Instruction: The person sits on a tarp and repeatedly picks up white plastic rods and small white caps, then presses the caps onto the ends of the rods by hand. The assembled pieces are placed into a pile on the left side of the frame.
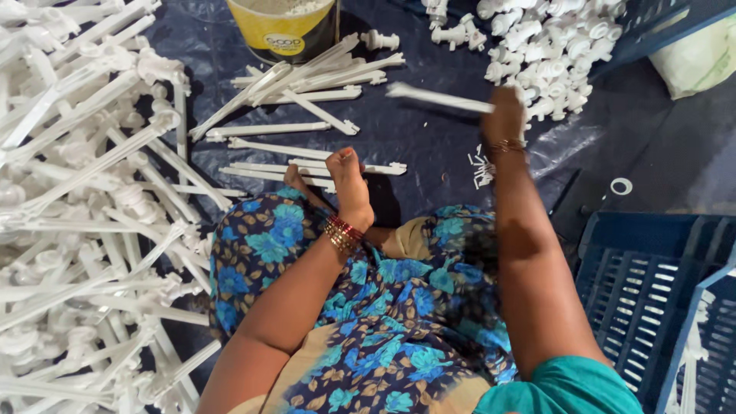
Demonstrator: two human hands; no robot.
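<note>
Gripping a long white plastic strip [441,98], our right hand [504,116] is clenched round one end; the strip sticks out leftward from the fist, blurred. Our left hand [349,178] hangs loose, fingers half curled, holding nothing, resting just above flat strips [307,167] on the dark sheet [429,153]. Small white plastic fittings [548,54] are piled just beyond the right fist. A yellow bucket [285,31] sits beyond the left hand.
</note>
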